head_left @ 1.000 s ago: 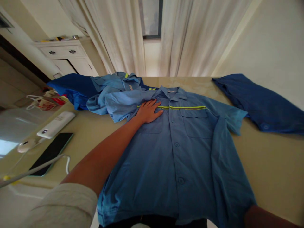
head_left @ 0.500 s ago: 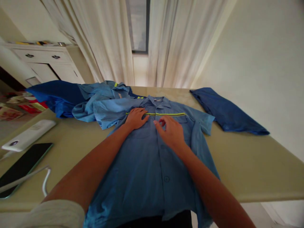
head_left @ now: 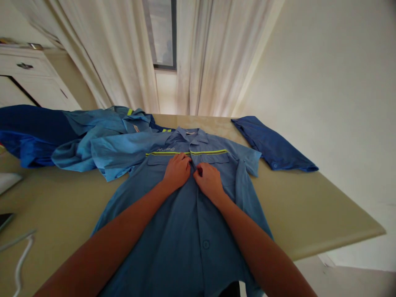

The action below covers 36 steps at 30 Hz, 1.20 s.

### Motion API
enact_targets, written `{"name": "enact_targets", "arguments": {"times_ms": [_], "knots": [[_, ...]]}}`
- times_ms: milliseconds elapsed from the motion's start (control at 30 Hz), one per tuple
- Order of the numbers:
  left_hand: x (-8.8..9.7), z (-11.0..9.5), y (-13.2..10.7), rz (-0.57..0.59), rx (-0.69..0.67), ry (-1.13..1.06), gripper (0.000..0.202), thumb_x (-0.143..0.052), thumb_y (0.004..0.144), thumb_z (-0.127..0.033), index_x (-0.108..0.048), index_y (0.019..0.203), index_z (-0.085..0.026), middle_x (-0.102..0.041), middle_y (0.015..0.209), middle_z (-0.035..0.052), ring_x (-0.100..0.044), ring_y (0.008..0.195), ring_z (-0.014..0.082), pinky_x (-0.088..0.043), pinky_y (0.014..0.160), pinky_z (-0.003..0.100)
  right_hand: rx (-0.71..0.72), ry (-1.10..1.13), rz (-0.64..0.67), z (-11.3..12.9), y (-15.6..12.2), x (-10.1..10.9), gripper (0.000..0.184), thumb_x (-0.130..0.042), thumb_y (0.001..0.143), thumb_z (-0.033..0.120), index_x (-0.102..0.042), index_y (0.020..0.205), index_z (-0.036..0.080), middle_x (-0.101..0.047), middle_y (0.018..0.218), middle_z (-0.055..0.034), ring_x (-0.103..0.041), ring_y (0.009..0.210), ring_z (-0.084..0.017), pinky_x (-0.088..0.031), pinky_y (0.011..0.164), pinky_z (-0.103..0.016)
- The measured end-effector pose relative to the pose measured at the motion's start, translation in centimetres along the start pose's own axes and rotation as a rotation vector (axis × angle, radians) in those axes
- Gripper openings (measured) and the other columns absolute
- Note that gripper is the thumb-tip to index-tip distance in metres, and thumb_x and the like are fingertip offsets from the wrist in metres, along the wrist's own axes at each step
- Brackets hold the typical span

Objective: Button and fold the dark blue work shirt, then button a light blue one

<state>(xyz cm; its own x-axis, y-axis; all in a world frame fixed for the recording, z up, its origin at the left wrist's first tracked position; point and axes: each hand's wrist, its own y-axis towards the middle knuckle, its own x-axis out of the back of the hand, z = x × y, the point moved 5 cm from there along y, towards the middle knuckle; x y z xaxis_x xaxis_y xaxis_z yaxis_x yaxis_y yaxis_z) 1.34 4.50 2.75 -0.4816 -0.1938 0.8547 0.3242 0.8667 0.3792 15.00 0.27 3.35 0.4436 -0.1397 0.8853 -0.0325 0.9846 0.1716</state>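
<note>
A blue work shirt with a yellow chest stripe lies front up before me, collar away from me, its lower hem hanging over the near table edge. My left hand has its fingers closed on the left side of the front placket, just below the stripe. Opposite it, my right hand pinches the placket's other side, thumb and forefinger curled together. Cloth between the two hands is slightly raised. Whether a button is between the fingertips is hidden. Lower on the placket a round button shows.
More blue garments lie heaped at the back left, touching the shirt's sleeve. Folded dark blue trousers rest at the back right of the table. A white cable and a phone's corner are at the left edge.
My left hand has gone from lying flat on the chest to gripping the placket. My right hand has moved slightly down onto the placket's edge. The view has turned right.
</note>
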Motion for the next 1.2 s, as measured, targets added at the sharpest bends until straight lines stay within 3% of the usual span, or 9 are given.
{"name": "enact_targets", "arguments": {"times_ms": [167,300,500,900,1200], "knots": [[0.5,-0.6,-0.6,0.002,-0.106,-0.059,0.022,-0.05,0.097,-0.024,-0.07,0.105,-0.022,-0.071,0.113,0.0075,-0.061,0.11,0.0268,-0.044,0.093,0.043,-0.059,0.284,-0.029,-1.1,0.4,0.0,0.014,-0.061,0.091,0.018,-0.074,0.097,0.018,-0.077,0.087,-0.0035,-0.07,0.078,-0.017,-0.046,0.073,-0.025],[0.8,-1.1,-0.7,0.012,-0.159,-0.068,0.02,-0.051,0.097,-0.025,-0.069,0.103,-0.023,-0.074,0.111,0.0053,-0.062,0.109,0.0259,-0.04,0.093,0.045,-0.054,0.344,-0.058,-1.2,0.5,0.1,0.015,-0.062,0.089,0.016,-0.075,0.095,0.017,-0.077,0.083,-0.0027,-0.069,0.072,-0.016,-0.045,0.07,-0.025],[0.7,-1.2,-0.7,0.018,-0.137,-0.048,0.013,-0.052,0.094,-0.025,-0.064,0.09,-0.023,-0.073,0.1,0.0051,-0.061,0.103,0.0254,-0.037,0.091,0.045,-0.056,0.216,-0.101,-1.2,0.3,0.2,0.014,-0.065,0.088,0.018,-0.077,0.094,0.018,-0.077,0.082,-0.0029,-0.068,0.073,-0.017,-0.043,0.07,-0.026],[0.6,-1.5,-0.9,0.025,-0.178,0.042,0.02,-0.043,0.1,-0.026,-0.059,0.09,-0.022,-0.066,0.095,0.0075,-0.054,0.098,0.0264,-0.036,0.089,0.046,-0.042,-0.076,-0.074,0.0,-0.2,0.8,0.016,-0.062,0.093,0.031,-0.074,0.091,0.021,-0.076,0.09,-0.0047,-0.066,0.078,-0.019,-0.038,0.067,-0.028],[0.8,-1.3,-1.0,0.021,-0.172,-0.018,0.019,-0.046,0.098,-0.025,-0.062,0.089,-0.023,-0.068,0.094,0.0064,-0.056,0.098,0.0258,-0.036,0.09,0.046,-0.047,-0.198,-0.033,0.2,0.1,0.2,0.019,-0.056,0.097,0.031,-0.071,0.105,0.022,-0.075,0.103,-0.0075,-0.068,0.088,-0.021,-0.04,0.07,-0.029]]}}
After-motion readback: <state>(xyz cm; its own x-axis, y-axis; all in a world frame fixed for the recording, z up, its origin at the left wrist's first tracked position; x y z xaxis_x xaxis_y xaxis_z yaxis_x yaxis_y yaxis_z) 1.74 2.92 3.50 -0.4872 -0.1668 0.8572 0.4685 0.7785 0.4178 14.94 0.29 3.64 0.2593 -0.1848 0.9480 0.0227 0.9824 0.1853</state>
